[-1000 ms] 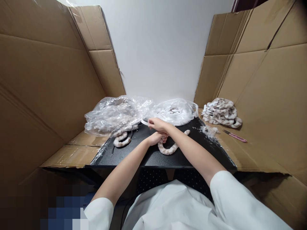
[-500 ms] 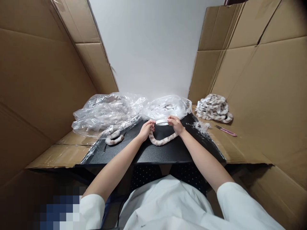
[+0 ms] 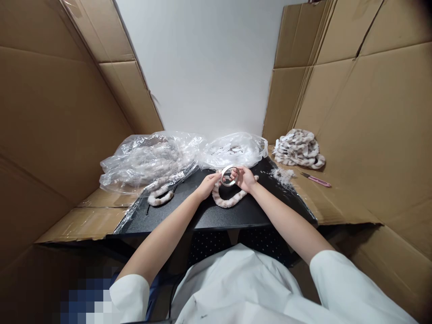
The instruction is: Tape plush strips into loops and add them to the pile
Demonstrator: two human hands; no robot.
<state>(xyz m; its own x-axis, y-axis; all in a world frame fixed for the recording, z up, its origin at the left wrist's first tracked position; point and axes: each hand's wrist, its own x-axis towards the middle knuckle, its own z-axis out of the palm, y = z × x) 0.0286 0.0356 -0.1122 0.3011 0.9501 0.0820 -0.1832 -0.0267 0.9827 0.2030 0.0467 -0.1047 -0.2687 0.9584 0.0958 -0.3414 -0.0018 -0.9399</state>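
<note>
A white roll of tape (image 3: 224, 176) is tilted up between my hands, its round opening facing me. My left hand (image 3: 209, 185) pinches it at the left edge. On the other side my right hand (image 3: 246, 178) grips the roll, with fingertips showing through the ring. Beneath both hands a fuzzy cream-and-brown strip (image 3: 225, 203) lies in a U-shaped curve on the black tabletop (image 3: 182, 213); its upper parts are partly hidden by the hands. A similar fuzzy loop (image 3: 158, 199) with a dark cord rests to the left.
Clear plastic bags (image 3: 148, 157) with fuzzy contents sit at the back left. A white plastic bag (image 3: 232, 155) is behind my hands. To the right are a heap of fuzzy loops (image 3: 299, 150), white scraps (image 3: 282, 176) and pink-handled snips (image 3: 315, 179). Cardboard walls (image 3: 371, 135) flank the table.
The tape roll has turned from edge-on to showing its open ring and come slightly nearer. Both hands have shifted with it, and the fuzzy strip now lies below them.
</note>
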